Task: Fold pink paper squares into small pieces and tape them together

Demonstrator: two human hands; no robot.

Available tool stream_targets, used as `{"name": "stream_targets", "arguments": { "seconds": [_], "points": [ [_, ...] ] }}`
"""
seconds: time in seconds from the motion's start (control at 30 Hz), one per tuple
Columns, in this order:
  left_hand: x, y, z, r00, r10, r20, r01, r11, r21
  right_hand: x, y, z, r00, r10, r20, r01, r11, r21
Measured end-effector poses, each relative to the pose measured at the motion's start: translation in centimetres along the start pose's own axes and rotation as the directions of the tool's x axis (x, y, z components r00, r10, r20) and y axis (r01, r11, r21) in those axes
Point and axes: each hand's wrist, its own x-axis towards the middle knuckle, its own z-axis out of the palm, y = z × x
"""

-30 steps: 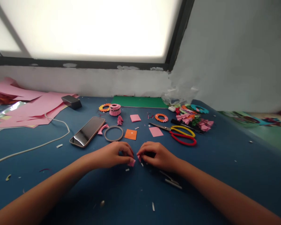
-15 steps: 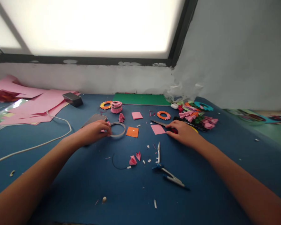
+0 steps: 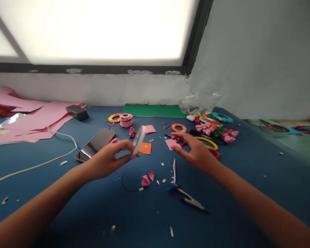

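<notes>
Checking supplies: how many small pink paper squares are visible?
2: nearer square by the right hand, farther square beyond the tape roll in the left hand. More may lie underneath.

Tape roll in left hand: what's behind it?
Behind the tape roll: part of an orange paper square and, farther back, pink paper. Their left edges are partly covered; anything fully behind it can't be seen.

White ring [image 3: 140, 138], tilted, in left hand [image 3: 105, 159]

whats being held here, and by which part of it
The left hand holds the white ring by its lower edge, tilted up. The right hand, fingers spread near the scissors, appears to hold nothing.
</notes>
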Motion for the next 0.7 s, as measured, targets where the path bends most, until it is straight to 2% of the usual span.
{"name": "stream_targets", "arguments": {
  "seconds": [0.07,0.13,0.2,0.3,0.37,0.47,0.57,0.7],
  "points": [
    [-0.4,1.0,0.8,0.991,0.056,0.124,-0.051,0.998,-0.045,-0.6,-2.5,0.4,0.996,-0.092,-0.004,0.091,0.986,0.142],
    [-0.6,1.7,1.5,0.978,0.078,0.196,-0.065,0.996,-0.068,-1.2,-4.0,0.8,0.992,-0.126,-0.01,0.125,0.968,0.218],
    [-0.8,2.0,2.0,0.966,0.085,0.244,-0.066,0.994,-0.084,-1.6,-4.6,1.1,0.988,-0.154,0.025,0.143,0.955,0.261],
    [-0.7,1.9,2.4,0.953,0.071,0.294,-0.039,0.993,-0.113,-1.8,-4.6,1.5,0.989,-0.134,0.064,0.104,0.933,0.343],
    [-0.6,1.8,2.4,0.954,0.052,0.294,-0.007,0.989,-0.151,-1.9,-4.4,1.6,0.993,-0.104,0.057,0.073,0.911,0.405],
    [-0.5,1.9,2.3,0.963,0.025,0.267,0.048,0.964,-0.261,-1.9,-4.4,1.6,0.993,-0.117,0.023,0.094,0.886,0.454],
    [-0.5,2.1,2.0,0.972,0.002,0.236,0.083,0.932,-0.353,-2.0,-4.4,1.6,0.979,-0.198,-0.041,0.196,0.875,0.443],
    [-0.6,2.5,2.1,0.993,0.016,0.119,0.017,0.962,-0.273,-2.2,-4.8,1.7,0.93,-0.35,-0.108,0.363,0.839,0.405]
  ]
}}
